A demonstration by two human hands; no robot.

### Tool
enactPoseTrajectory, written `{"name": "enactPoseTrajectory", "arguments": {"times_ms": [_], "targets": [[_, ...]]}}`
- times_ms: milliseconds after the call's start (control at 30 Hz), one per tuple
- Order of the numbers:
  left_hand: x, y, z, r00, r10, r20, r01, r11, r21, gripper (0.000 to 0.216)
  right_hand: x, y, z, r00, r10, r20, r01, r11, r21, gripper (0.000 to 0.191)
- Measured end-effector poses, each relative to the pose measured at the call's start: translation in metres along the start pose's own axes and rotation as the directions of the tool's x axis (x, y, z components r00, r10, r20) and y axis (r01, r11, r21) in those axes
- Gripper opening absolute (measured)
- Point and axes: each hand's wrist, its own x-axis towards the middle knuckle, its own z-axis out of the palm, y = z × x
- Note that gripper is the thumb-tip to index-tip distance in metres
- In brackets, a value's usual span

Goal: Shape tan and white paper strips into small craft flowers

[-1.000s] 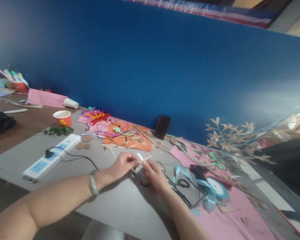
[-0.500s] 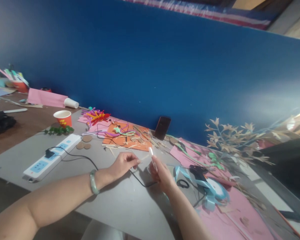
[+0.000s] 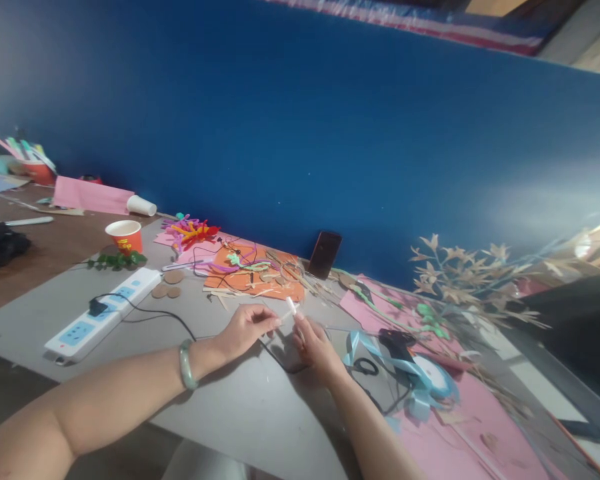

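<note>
My left hand, with a green bangle on its wrist, pinches one end of a thin pale strip over the grey tabletop. My right hand is closed round a small white stick whose tip points up and to the left, close to the strip. The two hands nearly touch at the fingertips. A black cable loops on the table under them.
An orange sheet with paper scraps and pipe cleaners lies behind the hands, a dark phone leans on the blue wall. A white power strip and red paper cup lie left. Blue ribbon, scissors and pink paper lie right.
My right hand lifted the white stick upright, then lowered it again toward my left hand's fingertips. My left hand stayed almost still.
</note>
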Motion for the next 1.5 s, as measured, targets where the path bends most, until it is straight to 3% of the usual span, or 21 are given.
{"name": "enactPoseTrajectory", "arguments": {"times_ms": [100,267,467,633,733,933,1133,1200,1300,1400,1500], "targets": [[0.000,-0.004,0.001,1.000,0.015,0.008,-0.015,1.000,0.014,0.025,-0.003,0.004,0.006,0.996,-0.039,0.075,0.043,0.998,-0.052,0.045],[0.000,-0.010,0.002,1.000,-0.012,0.000,0.012,0.996,0.086,0.026,-0.008,0.002,0.014,0.994,-0.091,0.059,0.095,0.994,-0.061,0.043],[0.001,-0.007,0.000,1.000,-0.019,0.008,0.019,0.996,0.082,0.024,-0.009,-0.007,0.006,0.991,0.035,0.126,-0.058,0.982,0.181,0.046],[0.001,-0.005,-0.001,0.999,-0.036,0.002,0.036,0.998,0.052,0.026,-0.002,-0.010,-0.005,0.996,0.077,0.052,-0.090,0.937,0.339,0.052],[0.001,-0.004,-0.001,0.999,-0.045,-0.012,0.045,0.999,0.030,0.027,-0.001,-0.009,-0.005,0.998,0.064,0.013,-0.065,0.962,0.267,0.052],[0.001,-0.008,0.001,0.999,-0.047,-0.007,0.048,0.998,0.035,0.028,-0.011,-0.002,0.012,0.995,-0.012,0.098,0.009,1.000,0.027,0.045],[0.001,-0.007,-0.001,0.999,-0.054,-0.002,0.054,0.997,0.049,0.029,-0.010,-0.007,0.006,0.993,-0.006,0.119,-0.018,0.981,0.194,0.046],[0.001,-0.007,-0.002,0.999,-0.054,-0.004,0.054,0.997,0.053,0.028,-0.007,-0.013,-0.006,0.997,-0.023,0.075,-0.001,0.952,0.306,0.046],[0.001,-0.010,0.000,0.999,-0.042,-0.018,0.043,0.995,0.088,0.026,-0.001,-0.023,-0.026,0.988,-0.079,-0.132,0.132,0.882,0.453,0.046],[0.003,-0.014,0.010,1.000,-0.020,-0.012,0.021,0.985,0.173,0.024,0.003,-0.030,-0.039,0.930,-0.144,-0.339,0.297,0.836,0.461,0.044],[0.010,-0.014,0.027,0.997,0.069,0.026,-0.074,0.922,0.380,0.020,0.005,-0.030,-0.042,0.877,-0.182,-0.444,0.375,0.837,0.397,0.043]]}}
